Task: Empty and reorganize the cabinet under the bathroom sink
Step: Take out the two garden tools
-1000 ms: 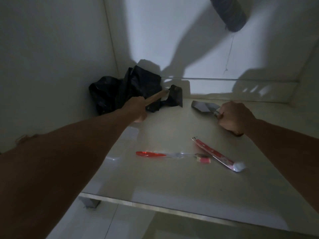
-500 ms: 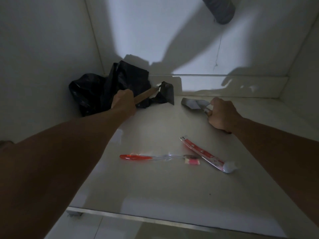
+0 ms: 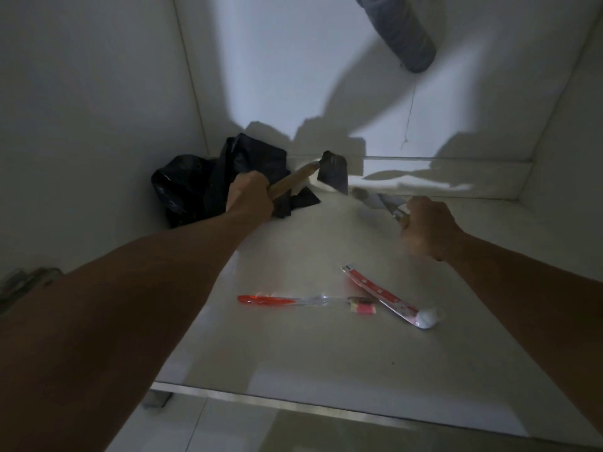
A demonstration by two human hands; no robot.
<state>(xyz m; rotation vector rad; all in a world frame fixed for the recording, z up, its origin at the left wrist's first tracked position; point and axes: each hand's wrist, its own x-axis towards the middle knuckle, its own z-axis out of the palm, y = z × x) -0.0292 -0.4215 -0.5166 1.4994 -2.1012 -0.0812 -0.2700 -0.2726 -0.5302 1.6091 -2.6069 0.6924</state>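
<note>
Wooden-handled scraper [image 3: 313, 176] lifted; metal trowel [image 3: 378, 200] lifted, blurred.

Both arms reach into a dim white cabinet [image 3: 326, 347], its floor lit in patches. The left hand [image 3: 249, 199] grips the wooden handle of a tool with a dark flat blade [image 3: 332, 172], lifted just left of frame centre, in front of a crumpled black plastic bag [image 3: 192, 187] that sits in the back left corner. The right hand [image 3: 427, 226], right of centre, is closed round the handle of a metal-bladed tool [image 3: 378, 200]; that blade is blurred and points toward the back wall. On the floor in the lower middle lie a red toothbrush [image 3: 293, 301] and a red toothpaste tube [image 3: 381, 295], its white cap toward the lower right; brush head and tube nearly touch. A grey pipe [image 3: 401, 37] hangs at the top.
</note>
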